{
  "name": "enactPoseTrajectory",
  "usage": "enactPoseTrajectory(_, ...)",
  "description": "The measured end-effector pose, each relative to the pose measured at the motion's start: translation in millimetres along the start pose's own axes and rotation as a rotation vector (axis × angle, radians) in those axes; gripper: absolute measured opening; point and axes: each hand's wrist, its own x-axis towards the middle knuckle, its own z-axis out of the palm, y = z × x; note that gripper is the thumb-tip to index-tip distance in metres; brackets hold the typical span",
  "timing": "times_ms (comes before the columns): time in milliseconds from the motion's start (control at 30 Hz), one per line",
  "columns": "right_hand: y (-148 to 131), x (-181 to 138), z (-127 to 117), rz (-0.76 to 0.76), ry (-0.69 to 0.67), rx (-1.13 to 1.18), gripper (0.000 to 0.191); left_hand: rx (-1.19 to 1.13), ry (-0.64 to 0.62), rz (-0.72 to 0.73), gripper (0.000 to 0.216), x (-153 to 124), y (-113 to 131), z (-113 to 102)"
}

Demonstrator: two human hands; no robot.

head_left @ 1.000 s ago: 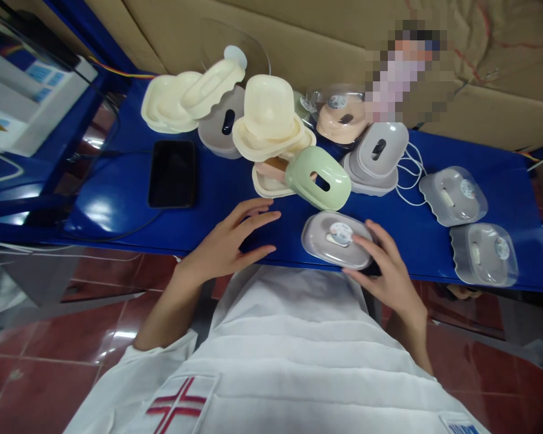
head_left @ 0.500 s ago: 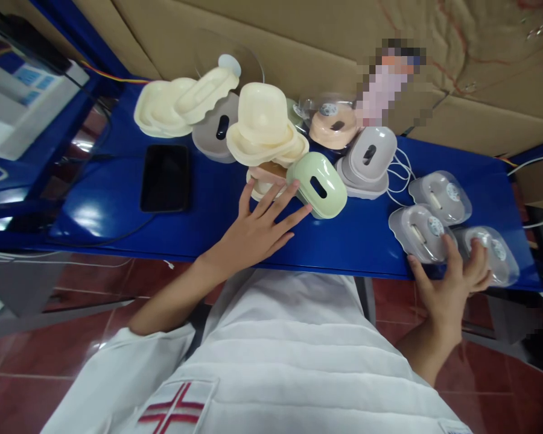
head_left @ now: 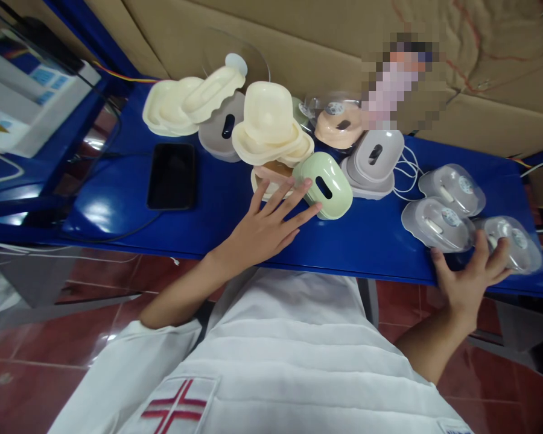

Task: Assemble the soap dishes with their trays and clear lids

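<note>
Left hand (head_left: 276,232) spread, fingertips at green slotted box (head_left: 330,187), centre. Right hand (head_left: 466,280) curved by clear-covered case (head_left: 441,223), near right (grip unclear); snagging thumb could drag it off blue table (head_left: 371,244).

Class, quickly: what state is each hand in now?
Left hand: open, spread at the green box.
Right hand: open, spread at the clear-covered boxes.

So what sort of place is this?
Likely a workshop or small assembly station: a narrow blue table carries stacked cream trays, a green box and three similar boxes with clear covers.
</note>
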Motion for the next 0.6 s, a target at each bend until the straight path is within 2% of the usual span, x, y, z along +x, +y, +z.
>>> enactPoseTrajectory(67,6,14,4,0.044,-0.042,0.009,0.119,0.028,0.006,0.001,0.068,4,3,1)
enactPoseTrajectory(200,24,41,10,0.089,-0.11,0.005,0.129,0.143,0.067,0.032,0.035,7,8,6)
enactPoseTrajectory(300,15,44,12,0.078,-0.099,0.022,0.142,0.177,0.099,0.076,0.024,3,8,6)
enactPoseTrajectory(367,-15,33,10,-0.018,-0.046,0.089,0.14,0.154,0.089,0.103,0.024,0,8,4)
enactPoseTrajectory(467,-92,4,5,-0.301,0.002,0.259,0.105,0.073,0.057,0.145,0.026,-3,8,3)
enactPoseTrajectory(533,-147,-15,5,-0.488,-0.148,0.343,0.09,-0.035,0.036,0.176,0.025,-4,11,5)
enactPoseTrajectory(600,-190,-27,8,-0.675,-0.285,0.395,0.08,-0.15,0.009,0.207,0.026,-5,16,8)
